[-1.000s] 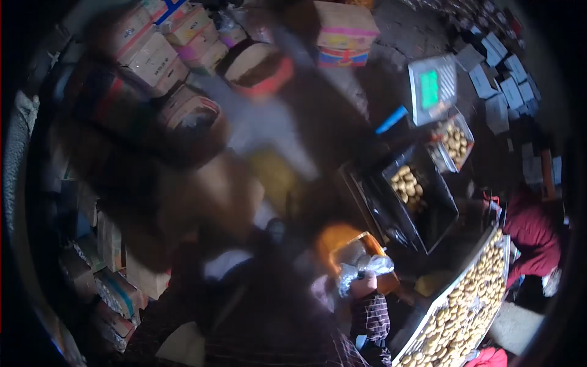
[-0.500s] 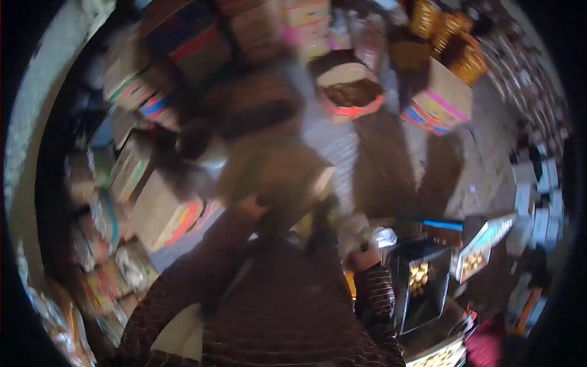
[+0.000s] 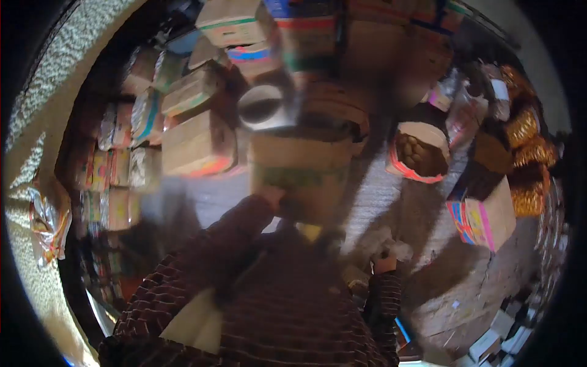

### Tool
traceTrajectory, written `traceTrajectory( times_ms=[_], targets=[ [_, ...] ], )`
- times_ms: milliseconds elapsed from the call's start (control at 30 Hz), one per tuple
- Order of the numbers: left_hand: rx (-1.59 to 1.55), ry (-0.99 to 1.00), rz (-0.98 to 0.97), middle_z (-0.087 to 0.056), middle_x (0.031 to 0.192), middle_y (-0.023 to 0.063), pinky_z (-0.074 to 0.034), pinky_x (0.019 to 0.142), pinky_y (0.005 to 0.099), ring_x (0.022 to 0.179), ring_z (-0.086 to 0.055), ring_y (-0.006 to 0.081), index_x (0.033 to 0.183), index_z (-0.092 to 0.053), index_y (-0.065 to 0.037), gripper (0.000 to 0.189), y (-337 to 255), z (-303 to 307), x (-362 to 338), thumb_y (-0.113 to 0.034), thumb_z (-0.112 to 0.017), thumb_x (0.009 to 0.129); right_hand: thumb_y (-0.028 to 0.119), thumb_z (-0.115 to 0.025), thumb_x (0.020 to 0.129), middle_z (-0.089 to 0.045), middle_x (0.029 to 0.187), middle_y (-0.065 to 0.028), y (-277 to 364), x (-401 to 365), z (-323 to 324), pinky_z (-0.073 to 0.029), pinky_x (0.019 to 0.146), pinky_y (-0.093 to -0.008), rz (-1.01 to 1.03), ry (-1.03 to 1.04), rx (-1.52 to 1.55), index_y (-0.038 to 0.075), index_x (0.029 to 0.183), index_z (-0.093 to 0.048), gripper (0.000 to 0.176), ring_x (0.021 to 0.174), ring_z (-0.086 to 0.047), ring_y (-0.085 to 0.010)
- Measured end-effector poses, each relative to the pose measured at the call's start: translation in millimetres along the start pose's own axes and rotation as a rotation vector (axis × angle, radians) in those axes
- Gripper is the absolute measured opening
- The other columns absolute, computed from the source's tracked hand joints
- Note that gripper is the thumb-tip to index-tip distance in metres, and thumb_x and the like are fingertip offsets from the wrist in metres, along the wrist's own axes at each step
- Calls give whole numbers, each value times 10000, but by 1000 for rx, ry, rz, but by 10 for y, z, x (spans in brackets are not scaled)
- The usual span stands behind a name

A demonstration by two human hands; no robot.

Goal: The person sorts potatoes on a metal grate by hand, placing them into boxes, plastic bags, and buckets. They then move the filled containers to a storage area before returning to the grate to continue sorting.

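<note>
A brown cardboard box (image 3: pixel 299 174) with faint green printing is in front of my body. My left hand (image 3: pixel 269 198) is closed against its near side; the fingers are blurred and partly hidden. Low on the right, my right hand (image 3: pixel 384 263) is closed on a crumpled, pale translucent plastic bag (image 3: pixel 398 249). Beyond the left hand stands a round white tub (image 3: pixel 264 105). A closed carton (image 3: pixel 199 144) with a red-orange print sits left of the box I hold.
An open carton of brown round items (image 3: pixel 420 154) stands on the floor at right. Near it are a carton with a pink stripe (image 3: pixel 492 217) and shiny golden packets (image 3: pixel 527 156). Stacked boxes (image 3: pixel 306 37) line the back. Packaged goods (image 3: pixel 116 165) fill the left, beside a rough wall (image 3: pixel 36 122).
The view has swung, so the cartons appear farther right and lower. The box stays with my left hand, and the bag stays at my right hand. The black crate has left the view.
</note>
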State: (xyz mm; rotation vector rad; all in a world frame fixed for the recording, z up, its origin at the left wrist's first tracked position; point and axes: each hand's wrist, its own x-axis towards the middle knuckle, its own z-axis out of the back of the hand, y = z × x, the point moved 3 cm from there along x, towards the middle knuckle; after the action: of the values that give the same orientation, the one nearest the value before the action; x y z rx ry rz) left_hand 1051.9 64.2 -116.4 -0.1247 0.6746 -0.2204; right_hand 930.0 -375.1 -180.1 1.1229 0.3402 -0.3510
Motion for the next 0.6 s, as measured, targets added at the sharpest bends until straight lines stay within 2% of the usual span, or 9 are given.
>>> traceTrajectory(
  times_ms=[67, 167, 267, 333, 367, 400, 467, 533, 600],
  targets=[
    [22, -68, 26, -639, 1009, 128, -513, 795, 447, 968, -624, 308, 1050, -640, -109, 330, 33, 194, -87, -272, -648, 763, 47, -679, 701, -602, 1147, -152, 453, 127, 61, -508, 834, -395, -134, 46, -33, -2, 1225, -526, 548, 1008, -604, -244],
    [2, -320, 37, -611, 1002, 107, -512, 773, 454, 943, -615, 318, 1043, -633, -128, 318, 355, 281, -366, -241, -655, 747, 39, -681, 700, -599, 1140, -152, 370, 562, -118, -512, 838, -394, -36, 103, 116, -2, 1221, -525, 546, 1011, -596, -244],
    [-10, -555, 93, -610, 1003, 106, -512, 764, 448, 931, -615, 329, 1053, -636, -149, 315, 638, 441, -771, -203, -655, 743, 43, -674, 723, -591, 1153, -148, 839, 901, -271, -502, 882, -385, -43, 240, -318, -3, 1225, -524, 526, 1020, -593, -256],
    [-56, -612, 195, -626, 1013, 116, -509, 755, 442, 938, -619, 325, 1087, -638, -178, 351, 864, 666, -1132, -186, -667, 737, 55, -671, 742, -602, 1137, -141, 1061, 1223, -541, -493, 901, -378, 297, 147, -229, -4, 1216, -537, 496, 1011, -594, -257],
    [-43, -614, 340, -631, 1013, 112, -509, 753, 441, 934, -617, 332, 1093, -638, -170, 357, 1016, 744, -1271, -172, -668, 737, 61, -669, 751, -608, 1129, -137, 1147, 1344, -661, -489, 911, -374, 458, 87, -185, -4, 1211, -543, 481, 1006, -595, -257],
    [-36, -604, 458, -635, 1012, 108, -508, 752, 441, 930, -616, 339, 1100, -638, -162, 363, 1185, 792, -1329, -158, -669, 738, 109, -678, 762, -618, 1081, -134, 1208, 1468, -821, -498, 869, -366, 435, 108, -166, 9, 1184, -555, 451, 968, -605, -243],
    [-202, -956, 307, -644, 1003, 105, -506, 753, 442, 923, -617, 343, 1105, -647, -148, 398, 1649, 809, -1413, -120, -696, 711, 204, -695, 782, -639, 985, -129, 1551, 1678, -1109, -517, 785, -351, 360, 136, -154, 34, 1131, -578, 405, 890, -626, -215],
    [-84, -1054, 395, -643, 981, 107, -501, 756, 438, 895, -615, 337, 1069, -660, -136, 391, 1826, 1113, -1498, -84, -719, 685, 182, -680, 808, -653, 960, -126, 2146, 1787, -1400, -519, 782, -352, 291, 292, -283, 31, 1060, -616, 301, 886, -632, -212],
    [-58, -1141, 400, -641, 973, 109, -497, 749, 438, 872, -610, 337, 1049, -670, -134, 396, 2112, 1346, -1484, -68, -733, 664, 165, -678, 806, -661, 902, -125, 2440, 1947, -1741, -519, 793, -353, 343, 292, 71, 29, 964, -648, 210, 878, -641, -214]
  ],
)
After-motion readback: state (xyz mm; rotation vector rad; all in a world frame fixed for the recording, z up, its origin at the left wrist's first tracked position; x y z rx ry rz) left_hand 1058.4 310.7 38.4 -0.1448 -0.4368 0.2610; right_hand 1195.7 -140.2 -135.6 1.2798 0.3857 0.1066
